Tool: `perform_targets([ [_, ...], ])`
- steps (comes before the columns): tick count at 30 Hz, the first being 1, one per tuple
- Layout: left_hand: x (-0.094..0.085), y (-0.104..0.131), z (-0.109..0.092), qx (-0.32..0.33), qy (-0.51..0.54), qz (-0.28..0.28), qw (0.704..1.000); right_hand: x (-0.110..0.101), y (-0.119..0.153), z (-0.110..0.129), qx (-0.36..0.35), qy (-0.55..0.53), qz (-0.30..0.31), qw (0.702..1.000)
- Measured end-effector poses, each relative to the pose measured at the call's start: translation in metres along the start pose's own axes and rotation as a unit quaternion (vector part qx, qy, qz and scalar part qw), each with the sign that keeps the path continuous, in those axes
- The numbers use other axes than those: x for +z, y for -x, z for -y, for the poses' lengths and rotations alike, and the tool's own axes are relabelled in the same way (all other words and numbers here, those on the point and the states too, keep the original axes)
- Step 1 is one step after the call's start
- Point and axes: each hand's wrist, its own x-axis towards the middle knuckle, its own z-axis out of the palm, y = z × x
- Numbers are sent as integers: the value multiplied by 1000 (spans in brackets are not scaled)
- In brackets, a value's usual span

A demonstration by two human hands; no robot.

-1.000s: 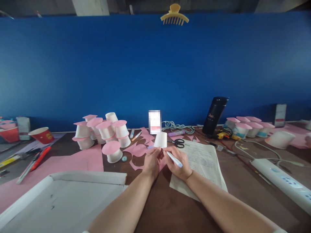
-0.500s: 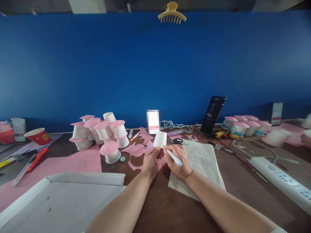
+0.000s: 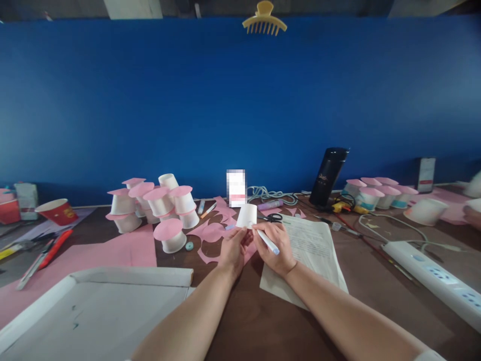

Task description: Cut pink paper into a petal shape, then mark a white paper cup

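Note:
A small white paper cup [image 3: 247,215] is held up at the middle of the view, its lower edge pinched in my left hand [image 3: 233,249]. My right hand [image 3: 276,248] grips a white marker [image 3: 267,242] with a pale blue end; its tip is at the cup's lower right side, partly hidden by fingers. Under my right wrist lies a printed sheet [image 3: 319,250]. Black scissors [image 3: 273,217] rest just behind my right hand. Pink paper scraps [image 3: 210,232] spread behind and left of my left hand.
Several white cups with pink tops [image 3: 169,230] stand left of centre, some stacked. A white tray [image 3: 131,276] fills the front left. On the right are a black bottle [image 3: 327,178], cables and a power strip [image 3: 432,276]. Another person's hand [image 3: 472,215] shows at the far right edge.
The whole view has shifted very slightly. Both hands keep the same hold on the cup and the marker, with barely any movement.

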Motion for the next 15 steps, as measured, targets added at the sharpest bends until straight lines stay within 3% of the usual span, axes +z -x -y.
perform_targets([
  [15, -2, -1, 1, 4, 20, 4, 1000, -1, 0, 4, -26, -3, 17, 1000],
])
